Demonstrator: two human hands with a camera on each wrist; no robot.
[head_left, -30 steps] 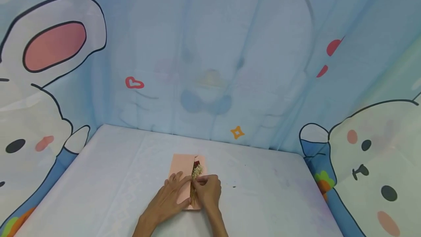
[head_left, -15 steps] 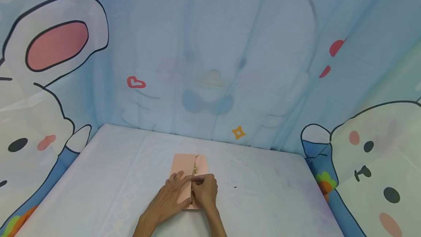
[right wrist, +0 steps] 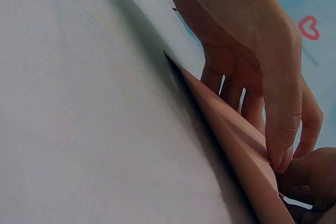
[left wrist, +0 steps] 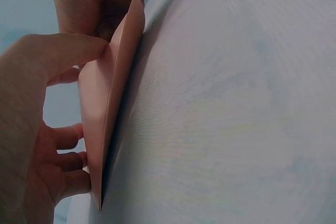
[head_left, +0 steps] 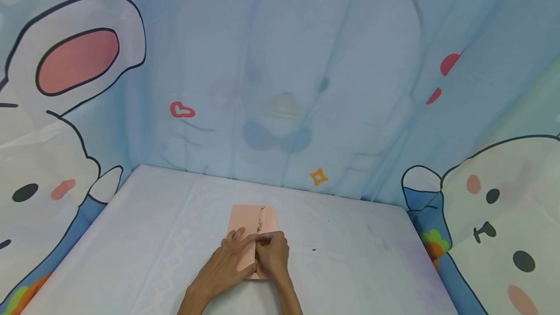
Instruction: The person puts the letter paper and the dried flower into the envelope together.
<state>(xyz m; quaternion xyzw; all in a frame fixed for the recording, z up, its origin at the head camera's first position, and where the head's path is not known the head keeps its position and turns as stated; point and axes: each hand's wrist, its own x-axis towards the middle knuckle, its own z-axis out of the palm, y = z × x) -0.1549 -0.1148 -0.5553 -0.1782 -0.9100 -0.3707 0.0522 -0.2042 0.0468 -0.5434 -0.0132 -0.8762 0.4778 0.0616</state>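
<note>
A pink paper envelope (head_left: 245,215) lies on the table with a lengthwise slit right of its middle. A little of a bunch of dried flowers (head_left: 260,226) shows in that slit; the rest is hidden by the flap and fingers. My left hand (head_left: 224,259) rests spread over the left part, its thumb near the slit's lower end. At the slit my right hand (head_left: 273,254) has its fingers curled and pinches the flowers' stems, mostly hidden. Both wrist views show the envelope (left wrist: 97,95) edge-on, slightly bulging, its near edge raised off the cloth.
A white cloth covers the table (head_left: 358,266). One small dark speck (head_left: 314,250) lies on it to the right of my right hand. Blue curtains (head_left: 280,62) printed with cartoon rabbits stand behind the table and at both sides.
The dried flowers have slid left under the envelope's flap, so less of them shows. My right hand has shifted slightly left; my left hand has stayed in place.
</note>
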